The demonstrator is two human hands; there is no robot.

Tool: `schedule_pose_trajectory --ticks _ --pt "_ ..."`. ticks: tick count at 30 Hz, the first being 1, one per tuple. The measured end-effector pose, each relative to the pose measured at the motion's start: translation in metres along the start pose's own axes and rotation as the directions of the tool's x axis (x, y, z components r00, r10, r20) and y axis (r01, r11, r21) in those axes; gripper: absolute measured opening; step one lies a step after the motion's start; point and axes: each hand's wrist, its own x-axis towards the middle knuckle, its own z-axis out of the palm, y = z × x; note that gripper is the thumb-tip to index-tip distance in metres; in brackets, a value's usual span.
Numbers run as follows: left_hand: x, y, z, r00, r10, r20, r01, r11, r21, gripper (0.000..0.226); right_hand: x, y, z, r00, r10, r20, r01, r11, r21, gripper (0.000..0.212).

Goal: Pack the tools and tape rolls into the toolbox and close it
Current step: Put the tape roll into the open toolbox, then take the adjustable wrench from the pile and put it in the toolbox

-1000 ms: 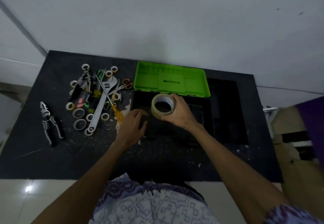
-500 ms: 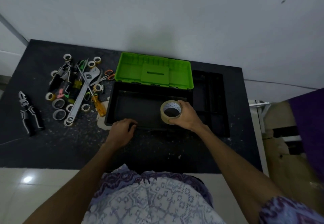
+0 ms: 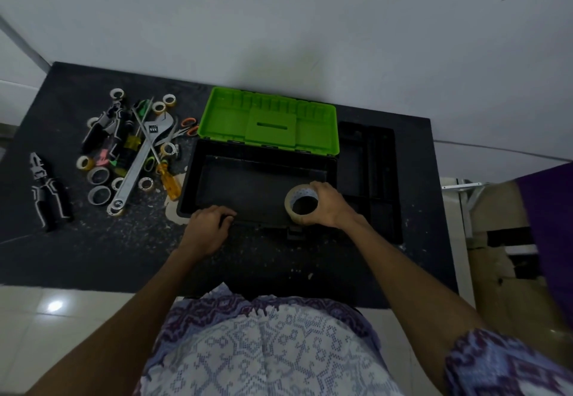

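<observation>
Right hand (image 3: pixel 328 206) reaches in from the lower right, forearm stretched across the bench (image 3: pixel 279 259), fingers curled round the outside of a tape roll (image 3: pixel 302 205). The roll lies with its hole facing up at the near right corner of the toolbox (image 3: pixel 192 191) — whether it sits on the floor of the box or is held just above it I cannot tell. Left hand (image 3: pixel 207 228) lies knuckles-up on the near rim of the box, fingertips bent over the edge. The green lid (image 3: pixel 269 121) stands open against the wall. A black tray (image 3: pixel 369 160) lies just right of the box. Left of the box — a heap of small tape rolls (image 3: pixel 99 175), a wrench (image 3: pixel 136 166), a screwdriver (image 3: pixel 169 178) and scissors (image 3: pixel 186 126); pliers (image 3: pixel 46 191) lie apart at the far left.
</observation>
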Motion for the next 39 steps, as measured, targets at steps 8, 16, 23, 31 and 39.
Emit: schedule_pose_trajectory --ticks 8,16,23,31,39 --pt "-0.002 0.004 -0.003 1.0 -0.011 0.014 0.011 1.0 0.001 0.023 0.001 0.003 0.002 0.999 0.024 0.034 -0.022 0.998 -0.062 0.101" --pt "-0.003 0.003 -0.003 1.0 -0.008 0.014 0.008 1.0 0.005 0.024 0.003 -0.002 0.005 0.997 0.06 0.042 -0.057 0.995 -0.085 0.072" --pt "-0.005 0.007 -0.004 0.999 -0.002 0.053 0.001 1.0 0.013 0.028 0.002 -0.004 0.008 0.999 0.045 -0.013 -0.046 0.993 -0.108 0.062" --pt "-0.003 0.008 -0.027 0.985 0.011 0.175 0.004 0.996 -0.086 0.029 0.01 -0.063 0.021 0.99 -0.138 -0.023 0.138 0.99 -0.011 0.059" --pt "-0.002 -0.025 -0.078 0.998 -0.063 -0.016 0.055 0.946 -0.321 0.022 0.034 -0.158 0.047 0.948 -0.314 -0.058 0.319 0.93 0.182 0.048"
